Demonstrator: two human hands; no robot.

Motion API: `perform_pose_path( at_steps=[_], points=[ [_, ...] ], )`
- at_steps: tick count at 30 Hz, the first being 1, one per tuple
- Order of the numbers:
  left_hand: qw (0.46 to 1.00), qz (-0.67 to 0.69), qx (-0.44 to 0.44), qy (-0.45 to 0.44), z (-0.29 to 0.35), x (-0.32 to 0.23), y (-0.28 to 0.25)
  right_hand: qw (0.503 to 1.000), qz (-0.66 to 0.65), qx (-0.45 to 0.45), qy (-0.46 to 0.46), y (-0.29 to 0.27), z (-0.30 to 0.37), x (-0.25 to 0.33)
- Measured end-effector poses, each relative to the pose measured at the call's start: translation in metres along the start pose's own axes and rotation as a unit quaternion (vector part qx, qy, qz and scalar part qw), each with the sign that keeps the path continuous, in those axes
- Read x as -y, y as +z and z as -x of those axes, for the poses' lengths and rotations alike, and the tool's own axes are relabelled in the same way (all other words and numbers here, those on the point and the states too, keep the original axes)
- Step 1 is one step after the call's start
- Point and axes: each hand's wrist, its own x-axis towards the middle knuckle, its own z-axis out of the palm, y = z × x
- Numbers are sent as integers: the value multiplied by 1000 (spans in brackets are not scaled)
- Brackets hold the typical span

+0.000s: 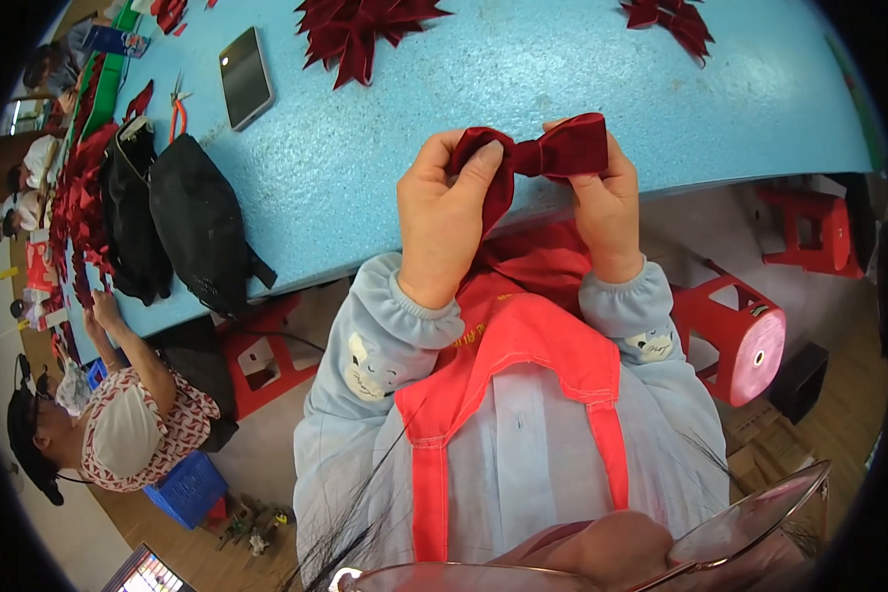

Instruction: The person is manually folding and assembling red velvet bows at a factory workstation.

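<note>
A: Nearest: red cloth apron (523, 345). Far: long blue speckled table (523, 89).

B: Smaller item: dark red velvet bow (538, 156), at the table's near edge. Left hand (447, 217) pinches its left loop, right hand (602, 202) the right.

A: Advice: grip evenly, keep the centre knot square.

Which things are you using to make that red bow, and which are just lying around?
In use:
- dark red velvet bow, pinched by the left hand and right hand
- piles of folded dark red velvet pieces on the blue table, same fabric

Lying about:
- dark flat phone
- black fabric bags
- orange-handled pliers
- red plastic stool
</note>
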Motion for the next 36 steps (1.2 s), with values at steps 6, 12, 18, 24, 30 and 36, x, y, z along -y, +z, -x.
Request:
perform_pose_path(
  at_steps=[6,12,18,24,30,36],
  points=[
    [999,-27,21,4,4,6,7,995,95,-7,28,-7,-1,1],
    [999,-34,15,19,3,5,9,994,95,-6,-49,-3,-7,2],
    [997,-62,2,46,4,5,5,987,139,13,-79,0,-4,-4],
    [994,-84,-16,73,1,15,4,986,126,-13,-105,7,-6,-12],
    [997,-11,-21,78,6,19,13,981,148,-39,-123,6,-4,-17],
    [995,84,-7,46,2,25,15,977,156,-54,-132,6,-6,-18]
  ],
)
